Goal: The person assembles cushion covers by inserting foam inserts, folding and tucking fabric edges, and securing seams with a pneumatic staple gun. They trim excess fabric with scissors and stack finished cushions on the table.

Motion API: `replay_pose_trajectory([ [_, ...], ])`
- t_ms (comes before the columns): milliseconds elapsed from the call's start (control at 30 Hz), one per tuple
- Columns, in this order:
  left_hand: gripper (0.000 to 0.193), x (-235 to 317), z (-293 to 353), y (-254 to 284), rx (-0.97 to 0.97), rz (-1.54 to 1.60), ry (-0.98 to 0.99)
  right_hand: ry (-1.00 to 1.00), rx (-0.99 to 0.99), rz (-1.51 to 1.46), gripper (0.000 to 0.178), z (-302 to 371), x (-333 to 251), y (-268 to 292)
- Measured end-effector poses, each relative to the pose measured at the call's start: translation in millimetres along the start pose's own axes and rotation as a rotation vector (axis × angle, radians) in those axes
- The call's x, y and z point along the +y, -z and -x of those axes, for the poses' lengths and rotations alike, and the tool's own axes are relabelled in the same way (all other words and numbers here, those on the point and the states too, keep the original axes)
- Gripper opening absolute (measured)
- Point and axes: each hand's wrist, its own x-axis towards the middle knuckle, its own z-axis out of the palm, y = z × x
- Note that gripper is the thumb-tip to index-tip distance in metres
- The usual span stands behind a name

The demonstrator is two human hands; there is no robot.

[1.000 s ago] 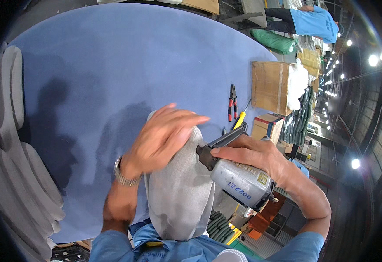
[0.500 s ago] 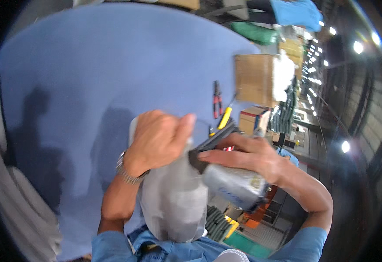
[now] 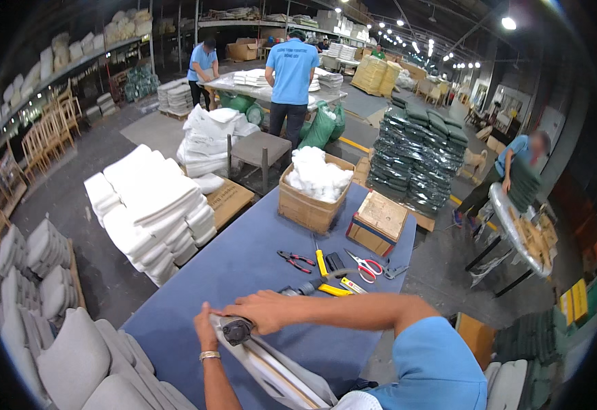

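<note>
A grey fabric-covered seat pad [image 3: 281, 372] stands tilted on its edge at the near side of the blue table, its pale inner edge facing up. My left hand [image 3: 205, 330] grips the pad's far end, fingers closed at the fabric's rim. Over that same end, my right hand [image 3: 261, 311] is closed round a dark power tool that looks like a staple gun [image 3: 237, 331], whose round black end sits against the pad. My right forearm hides part of the tool. Beyond the forearm lies a grey metal fitting [image 3: 303, 287] with a hose.
On the blue table [image 3: 244, 273] lie pliers [image 3: 296, 261], a yellow screwdriver [image 3: 321, 263], a yellow cutter [image 3: 335, 290] and red-handled scissors [image 3: 367, 268]. A box of white stuffing [image 3: 313, 208] and a smaller carton [image 3: 378, 222] stand behind. Stacked white pads [image 3: 158, 212] rise at left; co-workers stand farther off.
My view has swung up and levelled, showing the workshop. The pad now stands on edge rather than face-on. The tool has come over to its far end, near my left hand.
</note>
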Motion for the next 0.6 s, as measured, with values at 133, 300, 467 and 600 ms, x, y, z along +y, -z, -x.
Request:
replay_pose_trajectory([
  [133, 0.06, 66.9, 34.8, 66.9, 0.273, -0.212, -0.176, -0.127, 0.199, -0.306, 0.067, 100.8, -1.7, -23.3],
  [300, 0.048, 182.8, 114.9, 44.6, 0.411, -0.473, -0.527, -0.45, 0.206, -0.417, 0.072, 167.0, 101.7, -151.6],
  [467, 0.041, 258.6, 210.7, 47.8, 0.83, -0.9, -0.88, -0.56, 0.248, -0.445, 0.07, 151.2, 137.4, -235.7],
  [600, 0.051, 253.4, 296.4, 23.3, 1.298, -0.789, -0.461, -0.134, 0.466, -0.702, 0.08, 121.3, 118.4, -242.7],
])
